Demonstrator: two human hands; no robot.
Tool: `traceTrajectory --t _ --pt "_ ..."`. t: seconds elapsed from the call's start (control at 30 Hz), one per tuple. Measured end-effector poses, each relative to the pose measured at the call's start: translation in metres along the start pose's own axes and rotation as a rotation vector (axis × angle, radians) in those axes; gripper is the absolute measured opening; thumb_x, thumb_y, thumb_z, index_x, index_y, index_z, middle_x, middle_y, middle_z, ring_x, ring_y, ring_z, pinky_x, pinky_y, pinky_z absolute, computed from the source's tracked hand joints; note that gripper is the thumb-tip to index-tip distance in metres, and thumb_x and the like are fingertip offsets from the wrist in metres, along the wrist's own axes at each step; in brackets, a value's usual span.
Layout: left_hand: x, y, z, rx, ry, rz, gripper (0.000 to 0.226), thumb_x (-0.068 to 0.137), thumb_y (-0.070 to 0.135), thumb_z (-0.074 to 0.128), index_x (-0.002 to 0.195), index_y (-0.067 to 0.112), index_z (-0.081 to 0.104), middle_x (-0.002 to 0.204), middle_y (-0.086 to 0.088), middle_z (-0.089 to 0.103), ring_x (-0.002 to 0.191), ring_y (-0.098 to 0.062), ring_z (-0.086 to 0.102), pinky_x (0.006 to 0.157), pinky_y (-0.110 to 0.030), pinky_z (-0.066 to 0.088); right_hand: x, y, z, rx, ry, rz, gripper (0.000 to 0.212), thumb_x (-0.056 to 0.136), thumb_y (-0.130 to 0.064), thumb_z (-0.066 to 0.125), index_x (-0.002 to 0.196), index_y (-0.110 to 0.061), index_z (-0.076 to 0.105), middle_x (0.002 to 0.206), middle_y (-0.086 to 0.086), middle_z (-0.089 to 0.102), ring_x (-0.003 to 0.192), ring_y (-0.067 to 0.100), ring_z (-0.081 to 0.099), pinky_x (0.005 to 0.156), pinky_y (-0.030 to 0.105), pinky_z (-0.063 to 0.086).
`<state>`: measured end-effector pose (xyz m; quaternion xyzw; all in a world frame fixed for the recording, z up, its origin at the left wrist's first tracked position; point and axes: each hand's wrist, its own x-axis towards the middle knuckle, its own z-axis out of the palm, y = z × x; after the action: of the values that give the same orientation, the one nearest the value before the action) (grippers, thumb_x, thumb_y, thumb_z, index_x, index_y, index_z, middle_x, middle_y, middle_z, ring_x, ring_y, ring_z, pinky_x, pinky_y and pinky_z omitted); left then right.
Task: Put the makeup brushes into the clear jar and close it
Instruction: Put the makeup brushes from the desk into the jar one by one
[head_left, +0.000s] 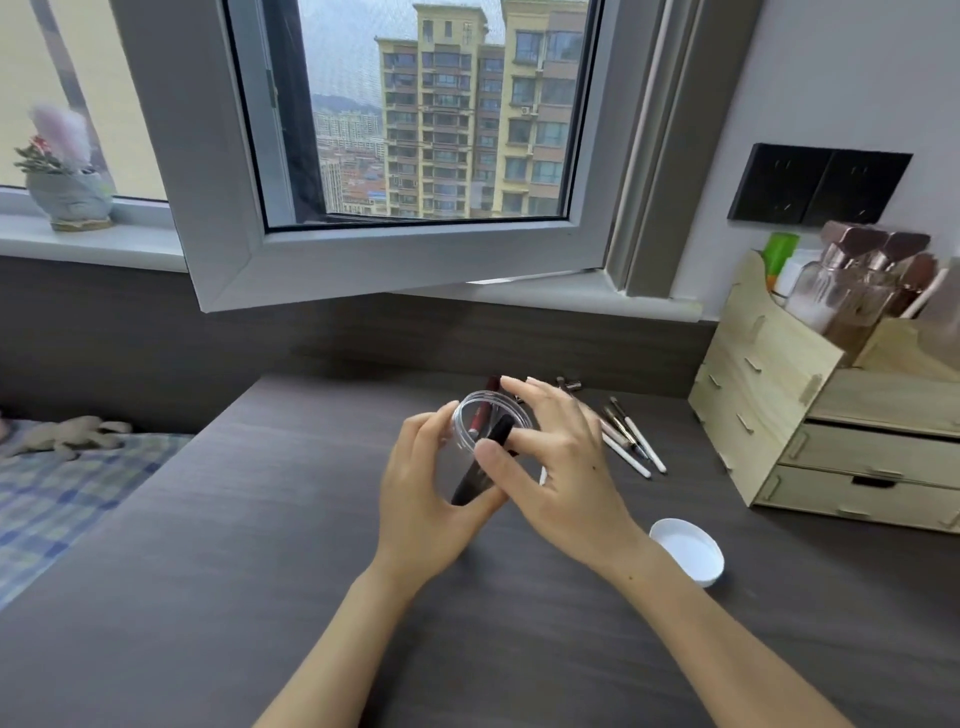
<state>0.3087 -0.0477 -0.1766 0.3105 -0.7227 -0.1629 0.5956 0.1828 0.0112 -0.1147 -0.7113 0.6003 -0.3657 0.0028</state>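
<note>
A bedroom in a high-rise flat; a dark wood-grain desk (260, 519) sits under an open window (415, 130) facing apartment towers; a bed with checked bedding (62, 499) lies beside it; a wooden drawer organiser (810, 415) holds cosmetic bottles; a small potted plant (67, 176) stands on the sill.

No text, label or number can be read anywhere.

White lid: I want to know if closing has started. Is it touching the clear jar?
Apart. The head view shows the white lid lying on the desk, bare desktop separating it from the clear jar.
</note>
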Motion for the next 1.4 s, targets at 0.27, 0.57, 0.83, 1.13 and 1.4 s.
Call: traceTrajectory --t 0.27,0.57,0.83,1.13,1.4 --pt "0.002 -0.003 -0.004 0.044 0.032 -0.034 0.071 0.062 0.047 0.074 0.122 0.016 0.051 0.109 0.012 0.051 0.101 0.001 0.050 0.089 -0.013 0.040 0.010 0.045 -0.016 0.673 0.240 0.179 0.033 0.090 -0.046 0.045 0.081 -0.031 0.074 0.110 -0.009 0.068 0.107 0.000 0.058 0.088 0.010 0.040" --pt "0.006 -0.012 -0.005 0.038 0.120 -0.094 0.066 0.062 0.035 0.079 0.119 0.018 0.051 0.107 0.019 0.048 0.099 0.001 0.051 0.088 -0.009 0.037 0.079 0.167 0.018 -0.437 -0.005 0.526 0.028 0.093 -0.025 0.049 0.103 -0.014 0.073 0.104 0.012 0.073 0.107 0.033 0.055 0.086 0.034 0.044" --pt "0.006 -0.015 -0.004 0.058 0.121 -0.106 0.067 0.061 0.036 0.079 0.119 0.018 0.051 0.107 0.017 0.049 0.097 -0.003 0.052 0.088 -0.011 0.039 0.107 0.192 0.039 -0.586 -0.229 0.584 0.031 0.092 -0.032 0.053 0.108 -0.010 0.068 0.116 0.014 0.067 0.112 0.033 0.057 0.084 0.032 0.048" --pt "0.007 -0.013 -0.005 0.040 0.118 -0.108 0.066 0.062 0.039 0.079 0.119 0.019 0.051 0.108 0.019 0.048 0.099 -0.001 0.051 0.088 -0.014 0.040 0.103 0.170 -0.006 -0.254 0.210 0.548 0.029 0.091 -0.020 0.054 0.111 -0.004 0.067 0.107 0.017 0.071 0.100 0.035 0.065 0.081 0.037 0.050" --pt "0.004 -0.009 -0.004 0.083 0.076 -0.065 0.070 0.063 0.045 0.074 0.122 0.015 0.052 0.108 0.013 0.050 0.102 0.002 0.049 0.088 -0.014 0.040 0.043 0.030 -0.049 0.904 0.400 0.128 0.005 0.081 -0.007 0.062 0.080 -0.011 0.060 0.064 -0.006 0.069 0.059 0.004 0.067 0.053 0.017 0.053"
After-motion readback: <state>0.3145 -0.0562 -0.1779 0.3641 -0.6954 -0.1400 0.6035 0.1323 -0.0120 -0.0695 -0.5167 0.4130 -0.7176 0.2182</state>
